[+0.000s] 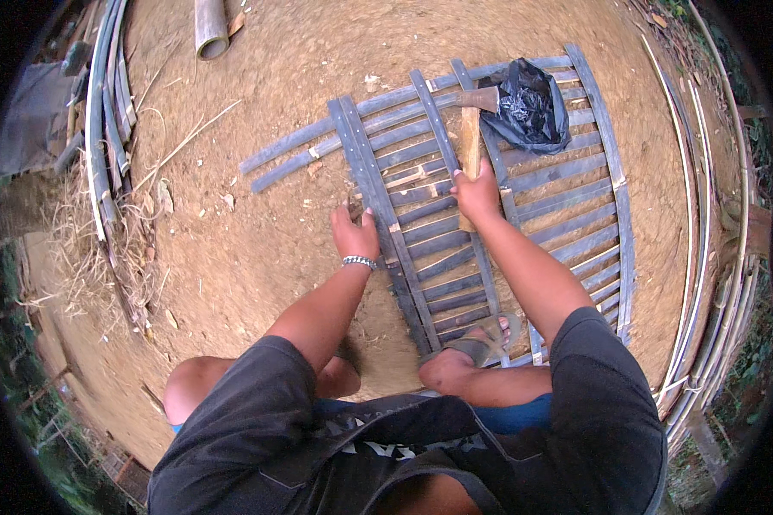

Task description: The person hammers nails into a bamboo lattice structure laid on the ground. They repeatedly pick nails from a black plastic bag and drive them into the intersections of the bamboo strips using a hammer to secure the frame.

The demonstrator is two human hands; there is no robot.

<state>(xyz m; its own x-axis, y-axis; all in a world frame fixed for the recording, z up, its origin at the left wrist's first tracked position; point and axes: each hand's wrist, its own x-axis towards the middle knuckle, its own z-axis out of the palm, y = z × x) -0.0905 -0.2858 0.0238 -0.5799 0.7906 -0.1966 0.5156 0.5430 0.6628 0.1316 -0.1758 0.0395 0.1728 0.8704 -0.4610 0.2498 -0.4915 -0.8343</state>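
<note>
A slatted bamboo panel (605,150) lies on the ground before me, its dark strips nailed across longer rails. My right hand (477,193) is closed round the wooden handle of a hatchet (471,133). Its rusty metal head is at the far end, over the panel and beside a black plastic bag (528,107). My left hand (352,232), with a chain bracelet on the wrist, is by the panel's left edge. Its fingers are bent but apart, and nothing shows in them. Two slats (288,146) stick out past the left rail.
Bamboo poles (103,129) and dry shavings (94,257) lie at the left. A cut bamboo tube (210,30) is on the dirt at the far side. Long thin bamboo poles (717,335) run along the right. My sandalled foot (481,343) is at the panel's near end.
</note>
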